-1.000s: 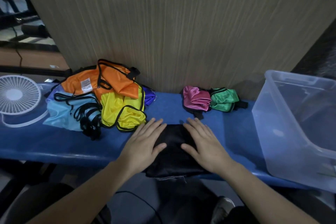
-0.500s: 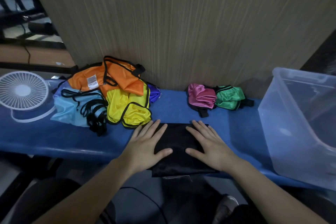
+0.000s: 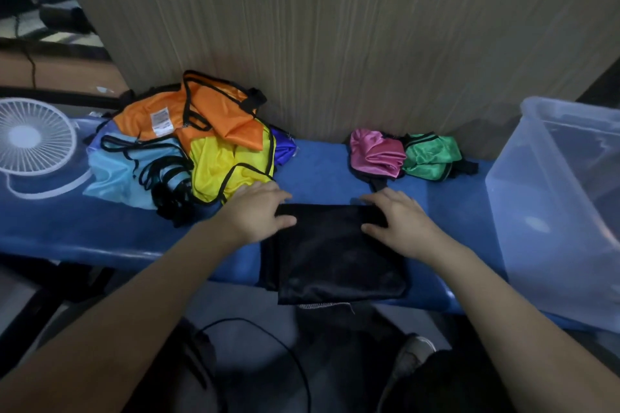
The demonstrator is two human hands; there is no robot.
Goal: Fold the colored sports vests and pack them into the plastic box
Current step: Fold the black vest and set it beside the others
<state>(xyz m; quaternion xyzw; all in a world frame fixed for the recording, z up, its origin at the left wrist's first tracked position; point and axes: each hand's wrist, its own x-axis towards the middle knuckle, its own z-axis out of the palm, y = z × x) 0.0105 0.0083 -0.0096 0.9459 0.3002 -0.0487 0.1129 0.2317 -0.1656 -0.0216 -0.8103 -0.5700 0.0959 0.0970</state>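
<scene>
A folded black vest [image 3: 335, 255] lies on the blue bench [image 3: 100, 231] in front of me, its near edge hanging over the bench's front. My left hand [image 3: 255, 214] grips its far left corner, thumb on top. My right hand [image 3: 402, 225] grips the far right corner the same way. A loose pile to the left holds an orange vest [image 3: 214, 111], a yellow vest [image 3: 228, 164], a light blue vest [image 3: 117, 171] and a purple one [image 3: 281, 147]. A folded pink vest [image 3: 375, 152] and a green vest [image 3: 429, 154] sit by the wall. The clear plastic box [image 3: 553, 211] stands at the right.
A wood-grain wall panel [image 3: 335, 43] rises right behind the bench. A small white fan [image 3: 33, 141] stands at the bench's left end. A black cable [image 3: 268, 339] loops on the floor below, near my shoe [image 3: 412, 352].
Both hands slid from lying flat on the middle of the black vest out to its far corners, and their fingers have curled round the far edge.
</scene>
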